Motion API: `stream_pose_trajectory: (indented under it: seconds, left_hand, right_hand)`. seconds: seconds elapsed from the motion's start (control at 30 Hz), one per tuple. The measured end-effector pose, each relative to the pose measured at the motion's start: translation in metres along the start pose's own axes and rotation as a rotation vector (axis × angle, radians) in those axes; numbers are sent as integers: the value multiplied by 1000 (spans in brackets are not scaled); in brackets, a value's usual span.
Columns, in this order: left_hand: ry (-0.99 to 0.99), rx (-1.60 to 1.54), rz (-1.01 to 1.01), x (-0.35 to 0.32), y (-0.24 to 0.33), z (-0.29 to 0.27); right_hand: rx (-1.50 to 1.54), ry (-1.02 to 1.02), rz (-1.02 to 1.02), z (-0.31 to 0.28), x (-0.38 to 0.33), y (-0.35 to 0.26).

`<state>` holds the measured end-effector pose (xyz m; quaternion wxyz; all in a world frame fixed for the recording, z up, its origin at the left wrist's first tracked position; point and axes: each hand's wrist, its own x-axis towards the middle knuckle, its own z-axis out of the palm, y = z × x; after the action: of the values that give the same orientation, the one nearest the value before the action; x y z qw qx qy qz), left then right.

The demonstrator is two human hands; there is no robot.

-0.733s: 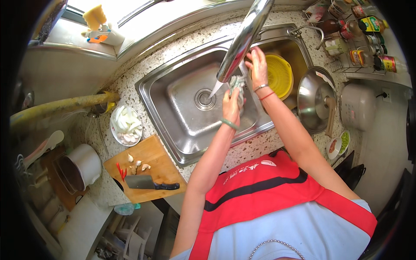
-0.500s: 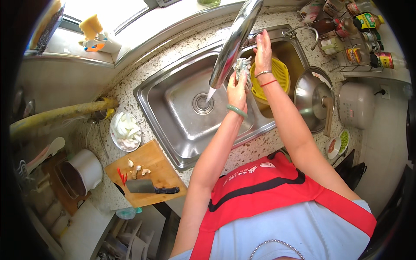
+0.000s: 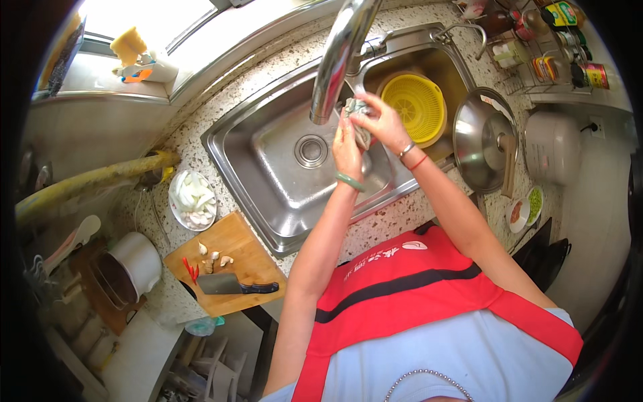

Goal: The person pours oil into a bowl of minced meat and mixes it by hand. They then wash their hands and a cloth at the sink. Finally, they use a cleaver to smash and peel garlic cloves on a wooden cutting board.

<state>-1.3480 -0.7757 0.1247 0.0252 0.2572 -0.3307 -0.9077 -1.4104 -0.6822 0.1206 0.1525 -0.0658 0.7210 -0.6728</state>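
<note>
The right hand [image 3: 387,126] is no longer stretching open beside the faucet [image 3: 338,63]; it is now curling onto the pale cloth [image 3: 360,122], joining the left hand [image 3: 346,151]. Water is no longer running into the sink [image 3: 271,164].

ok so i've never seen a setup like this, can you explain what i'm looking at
No machine here, just a person's bare hands. The view comes from a wide camera worn on the head, looking down, so straight edges bend. The left hand holds a crumpled cloth, and the right hand touches it, both over the sink by the tap. The second basin holds a yellow basket. To the left, a board carries a knife, garlic and red chillies, beside a bowl of pale pieces.
</note>
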Motion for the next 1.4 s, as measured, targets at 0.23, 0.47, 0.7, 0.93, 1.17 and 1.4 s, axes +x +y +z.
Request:
stream_pose_trajectory:
  seconds: [0.23, 0.47, 0.7, 0.93, 1.17, 1.4]
  left_hand:
    - [286, 163, 46, -29, 4, -58]
    - [190, 445, -48, -66, -6, -53]
    - [-76, 1239, 150, -82, -45, -76]
    - [-282, 1329, 7, -71, -77, -72]
    - [-425, 1425, 486, -70, -69, -11]
    - [-579, 1413, 243, -66, -109, 14]
  right_hand:
    - [274, 335, 270, -23, -64, 2]
    - [176, 513, 321, -62, -115, -5]
    - [-735, 498, 135, -94, -150, 30]
    - [-992, 252, -225, -52, -178, 29]
    - [-1007, 238, -203, -95, -170, -8]
    - [-1204, 169, -129, -120, -170, 14]
